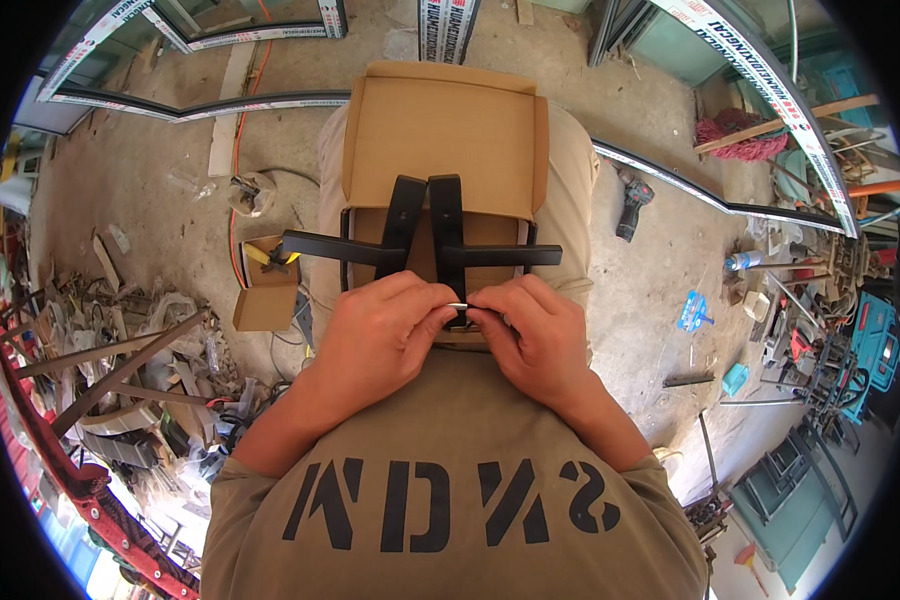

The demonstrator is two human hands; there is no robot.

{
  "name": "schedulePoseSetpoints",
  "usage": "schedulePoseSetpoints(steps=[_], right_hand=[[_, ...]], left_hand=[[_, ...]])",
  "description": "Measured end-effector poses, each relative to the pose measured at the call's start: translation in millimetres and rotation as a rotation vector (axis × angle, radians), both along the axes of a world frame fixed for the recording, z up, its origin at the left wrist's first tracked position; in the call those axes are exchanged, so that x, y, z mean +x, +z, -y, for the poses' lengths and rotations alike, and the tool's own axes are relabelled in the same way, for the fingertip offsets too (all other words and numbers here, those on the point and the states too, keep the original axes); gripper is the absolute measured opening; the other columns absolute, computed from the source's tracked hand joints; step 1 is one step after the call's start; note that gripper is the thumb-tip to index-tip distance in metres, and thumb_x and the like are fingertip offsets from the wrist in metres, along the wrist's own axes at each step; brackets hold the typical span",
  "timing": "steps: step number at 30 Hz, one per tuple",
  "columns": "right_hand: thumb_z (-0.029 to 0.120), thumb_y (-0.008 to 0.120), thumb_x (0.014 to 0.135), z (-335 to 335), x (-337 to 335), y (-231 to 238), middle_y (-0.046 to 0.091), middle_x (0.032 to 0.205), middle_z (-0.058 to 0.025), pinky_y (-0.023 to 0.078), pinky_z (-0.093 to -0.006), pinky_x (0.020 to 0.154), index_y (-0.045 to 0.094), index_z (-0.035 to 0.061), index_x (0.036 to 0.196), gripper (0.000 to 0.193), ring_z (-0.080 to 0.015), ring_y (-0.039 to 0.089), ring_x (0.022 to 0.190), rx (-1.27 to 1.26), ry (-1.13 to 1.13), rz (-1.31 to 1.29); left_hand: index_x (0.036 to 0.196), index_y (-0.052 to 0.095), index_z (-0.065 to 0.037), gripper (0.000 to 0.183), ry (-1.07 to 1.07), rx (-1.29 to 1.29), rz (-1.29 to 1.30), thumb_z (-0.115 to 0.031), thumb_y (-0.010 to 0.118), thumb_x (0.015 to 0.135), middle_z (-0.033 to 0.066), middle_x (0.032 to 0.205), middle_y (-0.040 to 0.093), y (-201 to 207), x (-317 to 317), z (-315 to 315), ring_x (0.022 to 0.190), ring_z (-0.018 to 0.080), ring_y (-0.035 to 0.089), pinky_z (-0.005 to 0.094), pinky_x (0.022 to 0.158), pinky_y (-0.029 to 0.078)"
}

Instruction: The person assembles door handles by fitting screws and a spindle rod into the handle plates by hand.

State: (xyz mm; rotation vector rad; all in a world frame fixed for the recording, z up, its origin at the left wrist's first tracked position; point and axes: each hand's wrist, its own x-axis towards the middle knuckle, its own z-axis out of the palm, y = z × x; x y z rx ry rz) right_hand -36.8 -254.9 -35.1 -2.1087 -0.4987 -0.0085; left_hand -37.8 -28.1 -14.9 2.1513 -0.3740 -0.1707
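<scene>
A small, thin, light-coloured metal piece [458,306] is pinched between the fingertips of my left hand [382,325] and my right hand [533,335]. Its exact kind is too small to make out. Just beyond my fingers, two black lever door handles lie side by side. The left handle [400,228] has its lever pointing left, and the right handle [446,225] has its lever pointing right. Both rest across an open brown cardboard box [445,140] on my lap, its lid flap folded away from me. My hands hide part of the box's near end.
A cordless drill [630,205] lies on the concrete floor to the right. Dark metal frames [270,105] with printed film stand ahead and on both sides. A smaller open carton [267,306] sits at the left, near a scrap pile [160,340]. Tools crowd the far right.
</scene>
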Motion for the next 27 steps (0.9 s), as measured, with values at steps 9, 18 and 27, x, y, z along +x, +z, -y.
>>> schedulePoseSetpoints(steps=[9,18,27], right_hand=[[0.012,0.086,0.094,2.2,-7.1,-5.2,0.072,0.091,-0.0073,0.056,-0.0396,0.065,0.077,0.0081,0.105,0.015,-0.0294,0.072,0.077,-0.045,0.027,-0.077],[0.008,0.085,0.093,4.5,-8.6,-4.3,0.071,0.09,-0.0081,0.056,-0.0409,0.064,0.076,0.0074,0.102,0.013,-0.0304,0.071,0.077,-0.03,0.009,-0.126],[0.009,0.086,0.093,7.0,-7.6,-7.3,0.071,0.09,-0.0085,0.056,-0.0417,0.064,0.075,0.0076,0.102,0.014,-0.0314,0.071,0.076,0.014,0.003,-0.138]], left_hand=[[0.106,0.079,-0.003,0.011,0.017,-0.003,0.017,-0.006,0.081,0.096,0.0122,0.087,0.072,-3.2,-5.6,-1.0,0.074,0.0304,0.07,0.0401,0.065,0.054],[0.106,0.079,-0.003,0.011,-0.001,0.005,-0.005,-0.007,0.081,0.096,0.0119,0.085,0.071,-10.8,-9.2,1.2,0.072,0.0302,0.069,0.0399,0.064,0.054],[0.105,0.079,-0.003,0.011,-0.016,0.024,-0.011,-0.007,0.082,0.095,0.012,0.085,0.072,-11.8,-11.2,2.7,0.073,0.0312,0.069,0.0405,0.064,0.054]])
